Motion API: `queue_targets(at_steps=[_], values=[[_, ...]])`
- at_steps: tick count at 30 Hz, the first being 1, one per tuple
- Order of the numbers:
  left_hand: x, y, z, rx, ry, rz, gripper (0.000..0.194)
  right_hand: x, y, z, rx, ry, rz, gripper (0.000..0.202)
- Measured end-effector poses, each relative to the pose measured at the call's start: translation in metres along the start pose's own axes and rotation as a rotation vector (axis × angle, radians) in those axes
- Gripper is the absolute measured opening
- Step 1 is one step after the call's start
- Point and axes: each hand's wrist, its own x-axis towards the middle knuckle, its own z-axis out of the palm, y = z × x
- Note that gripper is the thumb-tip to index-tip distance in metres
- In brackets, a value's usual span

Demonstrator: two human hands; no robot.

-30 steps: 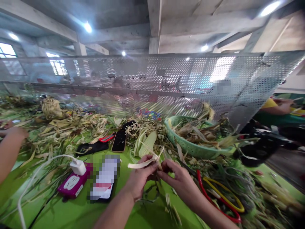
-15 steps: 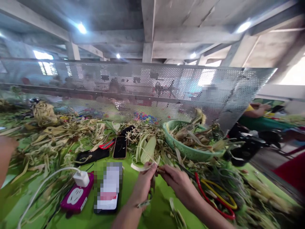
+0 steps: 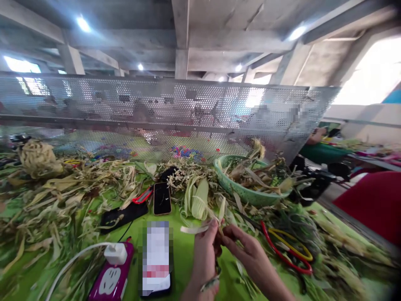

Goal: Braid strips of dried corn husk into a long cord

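Left hand [image 3: 203, 246]: fingers closed, thumb and forefinger pinching a small bunch of husk strips [image 3: 194, 229]; one pale strip juts out leftward, another piece stands upright. Right hand [image 3: 250, 251]: fingers closed at the bunch's near right side, thumb against forefinger, gripping its darker part; the exact contact is partly hidden.

Handling, as judged: left pinch firm and close to the join, so layers do not slip; right fingers turning or drawing with light, even tension, since dry husk may split along its grain; the loose pale end kept out of the fold.

Just beyond: pale husk bundle [image 3: 199, 198], lying on the table [image 3: 183, 259].

Left side: lit phone [image 3: 156, 255], green surface between it and the left forearm, usable for small elbow shifts; magenta power strip [image 3: 127, 261] farther out. Dark phone [image 3: 162, 198], ahead.

Right side: red loop [image 3: 266, 234] and yellow loop [image 3: 293, 242], near the right forearm, apt to snag a wide sweep. Green basket [image 3: 225, 184], heaped with husks, its rim bounding forward reach.
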Motion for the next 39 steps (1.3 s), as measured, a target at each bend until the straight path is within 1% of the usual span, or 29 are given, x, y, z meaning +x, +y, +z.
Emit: queue_targets(at_steps=[4,6,11,13,17,20,23,26,28,30,32,35,37,39], values=[[-0.002,-0.001,0.000,0.058,-0.067,-0.018,0.044,-0.007,0.007,0.001,-0.191,0.106,0.004,0.033],[-0.002,-0.001,-0.001,0.074,-0.091,-0.023,0.042,-0.010,0.009,0.000,-0.294,0.140,-0.022,0.032],[0.000,-0.003,-0.004,0.058,-0.115,-0.058,0.037,-0.014,0.012,-0.009,-0.595,0.180,-0.204,0.025],[-0.001,-0.004,-0.005,0.038,-0.125,-0.079,0.035,-0.013,0.016,-0.013,-0.671,0.175,-0.260,0.023],[-0.004,-0.005,-0.004,0.011,-0.134,-0.089,0.035,-0.008,0.026,-0.021,-0.749,0.130,-0.331,0.021],[-0.004,-0.005,-0.002,-0.011,-0.108,-0.096,0.038,-0.005,0.031,-0.028,-0.772,0.089,-0.378,0.022],[-0.005,-0.003,0.000,-0.004,-0.101,-0.100,0.039,-0.004,0.032,-0.032,-0.755,0.057,-0.391,0.023],[-0.006,-0.002,0.001,0.010,-0.106,-0.082,0.037,-0.001,0.032,-0.036,-0.689,0.044,-0.379,0.025],[-0.005,-0.002,0.004,0.009,-0.107,-0.054,0.035,0.001,0.030,-0.038,-0.590,0.032,-0.338,0.025],[-0.003,-0.002,0.006,0.017,-0.117,-0.014,0.034,0.005,0.028,-0.040,-0.410,0.018,-0.260,0.025],[0.000,-0.001,0.009,0.056,-0.112,0.026,0.035,0.011,0.024,-0.041,-0.129,-0.001,-0.165,0.024],[0.003,0.001,0.012,0.161,-0.117,0.041,0.036,0.020,0.019,-0.044,0.283,-0.011,-0.045,0.032],[0.006,0.004,0.013,0.227,-0.152,0.040,0.037,0.027,0.016,-0.045,0.404,0.002,0.003,0.034],[0.008,0.007,0.014,0.272,-0.200,0.051,0.036,0.033,0.013,-0.046,0.422,0.037,0.015,0.033]])
